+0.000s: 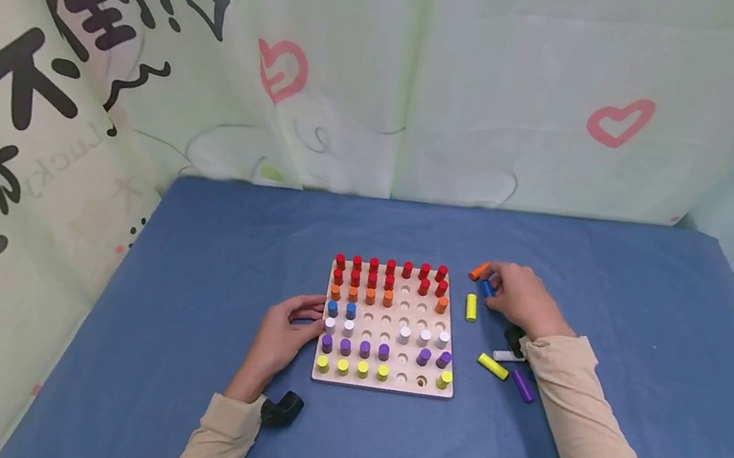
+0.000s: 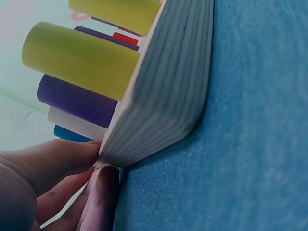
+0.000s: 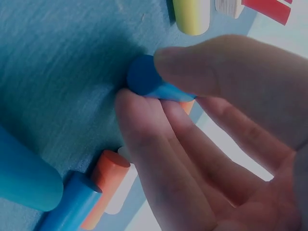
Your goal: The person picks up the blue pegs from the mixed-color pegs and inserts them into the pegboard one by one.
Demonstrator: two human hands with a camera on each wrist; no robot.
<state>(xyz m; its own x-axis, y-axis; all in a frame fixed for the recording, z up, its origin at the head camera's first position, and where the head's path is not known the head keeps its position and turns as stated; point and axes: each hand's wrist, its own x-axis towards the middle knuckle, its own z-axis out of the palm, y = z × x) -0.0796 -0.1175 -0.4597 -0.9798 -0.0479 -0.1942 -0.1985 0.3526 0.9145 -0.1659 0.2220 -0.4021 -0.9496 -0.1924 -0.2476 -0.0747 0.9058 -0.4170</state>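
Observation:
A square wooden pegboard point(image 1: 383, 387) lies on the blue cloth, with rows of red, orange, blue, white, purple and yellow pegs standing in it. My left hand point(image 1: 278, 336) holds the board's left edge. In the left wrist view, thumb and fingers pinch the board's corner side point(image 2: 159, 96), close to a yellow peg point(image 2: 79, 57). To the right of the board, my right hand point(image 1: 524, 299) pinches a blue peg point(image 3: 144, 77) between thumb and fingertips, low over the cloth. Several holes in the middle and right of the board show no peg.
Beyond the right fingertips lies an orange peg point(image 1: 478, 271). A yellow peg point(image 1: 471, 308) is beside the board. Nearer me are another yellow peg point(image 1: 493, 367), a white peg point(image 1: 505, 356) and a purple peg point(image 1: 523, 386). A printed curtain point(image 1: 435, 94) hangs behind the table.

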